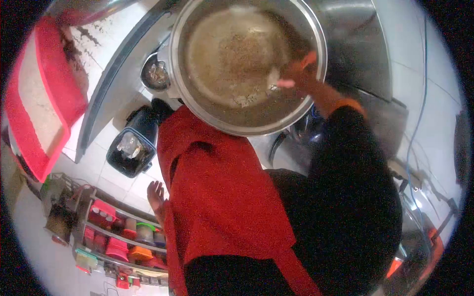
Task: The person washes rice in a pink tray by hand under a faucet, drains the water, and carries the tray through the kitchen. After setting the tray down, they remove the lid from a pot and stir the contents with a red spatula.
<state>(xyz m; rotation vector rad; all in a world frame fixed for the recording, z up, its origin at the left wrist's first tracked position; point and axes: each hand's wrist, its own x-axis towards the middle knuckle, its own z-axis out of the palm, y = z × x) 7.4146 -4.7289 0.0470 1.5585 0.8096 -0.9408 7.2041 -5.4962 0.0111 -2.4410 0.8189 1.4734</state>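
A wide metal pot [322, 44] with a broad rim fills the top of the view. Murky brownish liquid and small pale bits show inside it. My right hand [298, 78] reaches over the pot's right rim into it, smeared by motion. At its fingertips is a small whitish patch [273, 79]; I cannot tell whether the fingers hold it. My left hand [156, 195] hangs low at my side beside the red apron [222, 187], fingers apart and nothing in it.
Left of the pot sit a small bowl [156, 74] of scraps and a black bin [131, 165] with crumpled plastic inside. A red-rimmed tray [74, 96] stands at far left. Shelves [126, 222] of colourful containers are behind me. Right of the pot lies a metal counter [353, 44].
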